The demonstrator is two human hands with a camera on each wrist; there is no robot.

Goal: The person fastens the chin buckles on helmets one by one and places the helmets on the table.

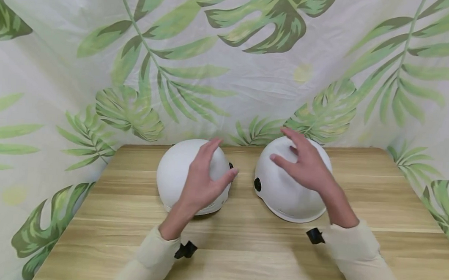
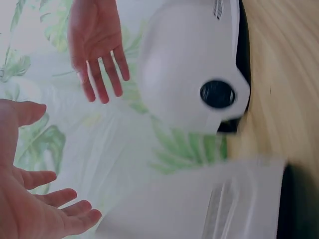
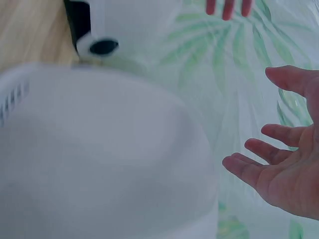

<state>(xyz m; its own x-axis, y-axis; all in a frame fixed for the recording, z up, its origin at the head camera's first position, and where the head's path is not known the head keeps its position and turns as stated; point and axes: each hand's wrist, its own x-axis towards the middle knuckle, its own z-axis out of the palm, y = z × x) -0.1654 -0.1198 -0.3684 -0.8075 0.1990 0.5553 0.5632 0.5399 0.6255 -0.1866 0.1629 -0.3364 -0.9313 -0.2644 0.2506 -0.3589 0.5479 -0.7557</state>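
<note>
Two white helmets rest dome-up on a wooden table. Above the left helmet (image 1: 175, 167) is my left hand (image 1: 202, 181), its fingers spread and holding nothing. In the left wrist view, this hand (image 2: 45, 199) appears apart from the shell. Over the right helmet (image 1: 278, 198) hovers my right hand (image 1: 307, 165), thumb and fingers apart, nothing in its grasp. The right wrist view shows a gap between that hand (image 3: 289, 159) and the nearby white shell (image 3: 109, 154). A round black fitting (image 1: 257, 184) marks the right helmet's side.
The table (image 1: 241, 259) has a light wood grain. Behind it hangs a pale cloth (image 1: 257, 91) printed with green leaves, which also drapes down at both sides. A black wrist-worn device (image 1: 185, 250) sits at the left sleeve, and another (image 1: 315, 236) at the right sleeve.
</note>
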